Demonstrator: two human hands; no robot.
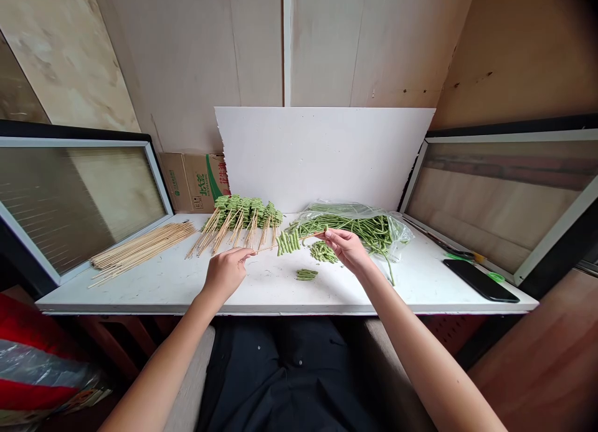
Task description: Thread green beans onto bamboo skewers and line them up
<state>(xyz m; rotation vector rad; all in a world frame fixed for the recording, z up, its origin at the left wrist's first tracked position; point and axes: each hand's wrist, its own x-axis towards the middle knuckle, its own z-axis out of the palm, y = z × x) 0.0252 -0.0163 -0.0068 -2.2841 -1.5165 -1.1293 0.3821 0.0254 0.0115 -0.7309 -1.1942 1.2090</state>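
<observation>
My left hand pinches the near end of a bamboo skewer that lies level over the white table. Several short green bean pieces are threaded on it. My right hand is closed on the skewer's far tip, just right of the threaded beans. Cut bean pieces lie in a small heap under my right hand, and a few more nearer to me. A pile of finished bean skewers sits behind my left hand.
Bare bamboo skewers lie at the left of the table. A clear plastic bag of long green beans is at the right. A black phone and scissors lie far right. A cardboard box stands behind.
</observation>
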